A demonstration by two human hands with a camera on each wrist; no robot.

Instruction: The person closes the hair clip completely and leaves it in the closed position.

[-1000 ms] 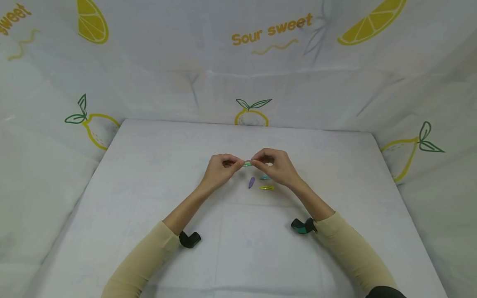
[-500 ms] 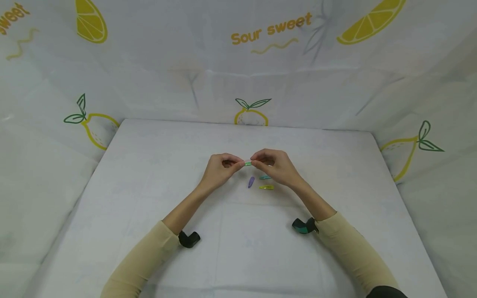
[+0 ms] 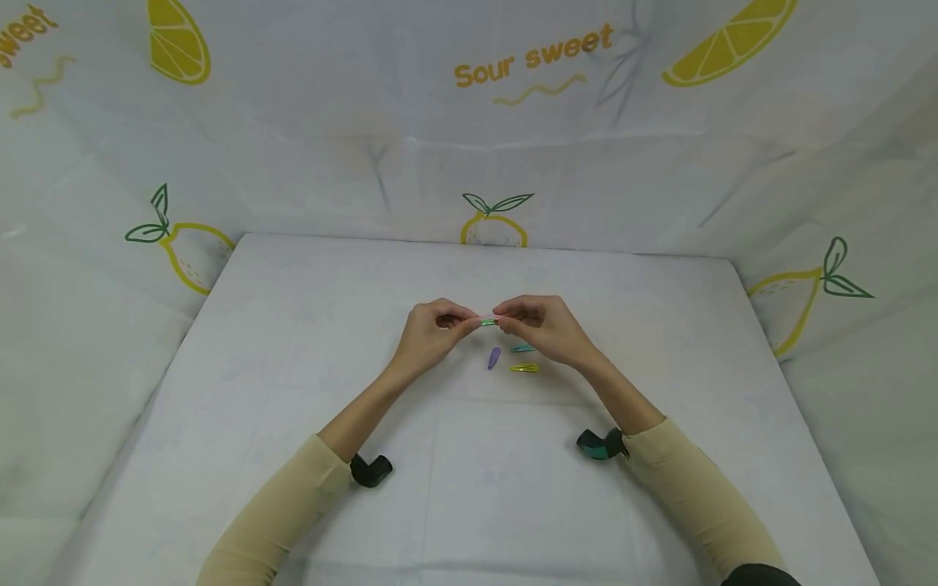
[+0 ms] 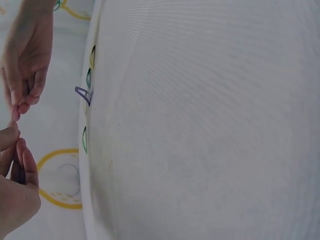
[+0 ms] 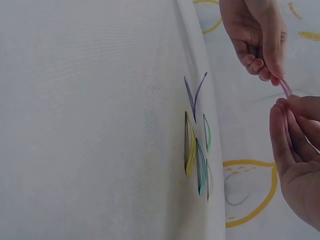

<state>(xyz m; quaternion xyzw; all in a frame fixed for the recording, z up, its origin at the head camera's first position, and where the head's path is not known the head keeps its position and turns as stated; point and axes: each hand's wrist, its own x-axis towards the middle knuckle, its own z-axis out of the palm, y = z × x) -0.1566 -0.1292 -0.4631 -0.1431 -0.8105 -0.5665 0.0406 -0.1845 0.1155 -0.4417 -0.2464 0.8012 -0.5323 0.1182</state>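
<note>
Both hands meet above the far half of the table around a thin pink hair clip [image 5: 286, 88]. My left hand [image 3: 436, 330] pinches one end between thumb and fingertips. At the other end, my right hand [image 3: 545, 324] pinches it the same way, covering that end. A green hair clip [image 3: 488, 323] shows just below the pink one in the head view. On the table under the hands lie a purple hair clip [image 3: 494, 358], spread into a V, a teal hair clip [image 3: 523, 348] and a yellow hair clip [image 3: 524, 368]. A pale hair clip [image 5: 209, 180] rests beside the teal one.
The white-covered table [image 3: 469, 488] has cloth walls printed with lemons on its far side and both flanks. Black wrist cameras, one on the left [image 3: 371, 471] and one on the right [image 3: 601, 444], stick out inward from the sleeves.
My right hand has shifted slightly to the right, and a little more of the pink clip shows between the fingertips. The left hand and the clips on the table stay in place.
</note>
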